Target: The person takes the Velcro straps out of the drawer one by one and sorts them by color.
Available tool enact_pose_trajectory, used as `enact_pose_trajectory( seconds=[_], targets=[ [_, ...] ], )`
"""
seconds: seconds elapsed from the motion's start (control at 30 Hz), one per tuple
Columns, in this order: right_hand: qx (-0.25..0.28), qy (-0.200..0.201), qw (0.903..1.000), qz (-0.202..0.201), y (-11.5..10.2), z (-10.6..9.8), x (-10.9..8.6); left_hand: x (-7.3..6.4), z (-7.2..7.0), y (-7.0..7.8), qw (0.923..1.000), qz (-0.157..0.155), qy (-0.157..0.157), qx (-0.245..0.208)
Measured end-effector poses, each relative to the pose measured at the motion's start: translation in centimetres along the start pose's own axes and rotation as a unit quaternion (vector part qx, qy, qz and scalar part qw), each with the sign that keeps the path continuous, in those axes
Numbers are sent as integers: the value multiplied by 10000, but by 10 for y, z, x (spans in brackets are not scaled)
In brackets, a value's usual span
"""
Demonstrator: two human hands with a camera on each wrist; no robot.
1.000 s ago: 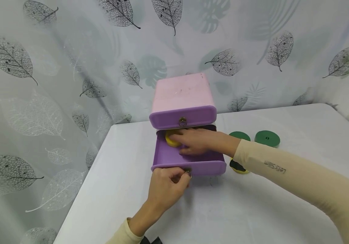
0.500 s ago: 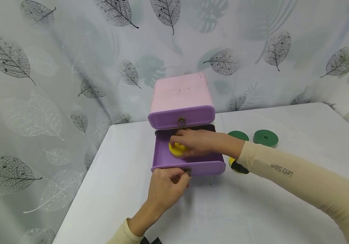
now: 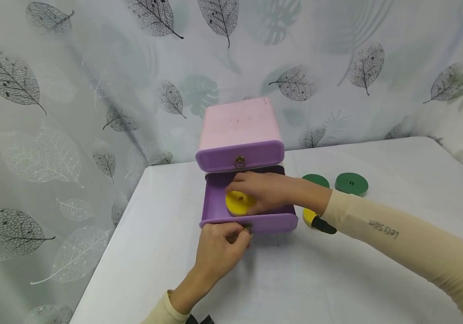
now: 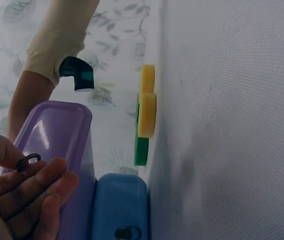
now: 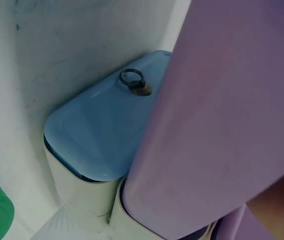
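My left hand [image 3: 218, 249] pinches the small ring pull [image 4: 29, 161] on the front of a pulled-out purple drawer [image 3: 273, 222]. Inside this drawer, my right hand [image 3: 263, 191] grips a flat yellow roll [image 3: 237, 204] with a small hole in its middle, fingers over the far edge and thumb at the near side. The right wrist view has the drawer's purple side large and close, and the roll is hidden there. The pink-topped drawer cabinet [image 3: 239, 123] has another purple drawer [image 3: 261, 153] above, pushed in.
Two green rolls [image 3: 351, 183] lie on the white table [image 3: 166, 252] right of the cabinet. A yellow roll [image 3: 308, 217] sits partly behind the right forearm, whose wrist carries a black strap [image 3: 323, 226]. Below the open drawer is a closed blue drawer [image 4: 119, 205]. Leaf-patterned curtain [image 3: 134, 81] hangs behind.
The right hand has drawn the yellow roll from the back of the drawer toward its front, with the fingers now round it. The left hand keeps its pinch on the ring pull.
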State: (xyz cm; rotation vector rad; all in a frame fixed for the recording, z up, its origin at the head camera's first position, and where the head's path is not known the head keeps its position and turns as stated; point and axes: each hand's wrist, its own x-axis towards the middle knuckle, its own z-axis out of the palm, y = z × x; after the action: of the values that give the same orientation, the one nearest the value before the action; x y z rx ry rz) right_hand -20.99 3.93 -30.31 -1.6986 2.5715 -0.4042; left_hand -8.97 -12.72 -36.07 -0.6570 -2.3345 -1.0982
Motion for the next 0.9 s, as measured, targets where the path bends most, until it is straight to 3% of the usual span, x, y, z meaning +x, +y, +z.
enact_pose_trajectory(
  seconds=[0.47, 0.9],
  targets=[
    [344, 786, 9962, 151, -4, -21, -5, 0, 0, 0, 9998, -27, -64, -183],
    [512, 872, 9930, 602, -5, -33, -22, 2, 0, -2, 9996, -145, -159, -171]
  ],
)
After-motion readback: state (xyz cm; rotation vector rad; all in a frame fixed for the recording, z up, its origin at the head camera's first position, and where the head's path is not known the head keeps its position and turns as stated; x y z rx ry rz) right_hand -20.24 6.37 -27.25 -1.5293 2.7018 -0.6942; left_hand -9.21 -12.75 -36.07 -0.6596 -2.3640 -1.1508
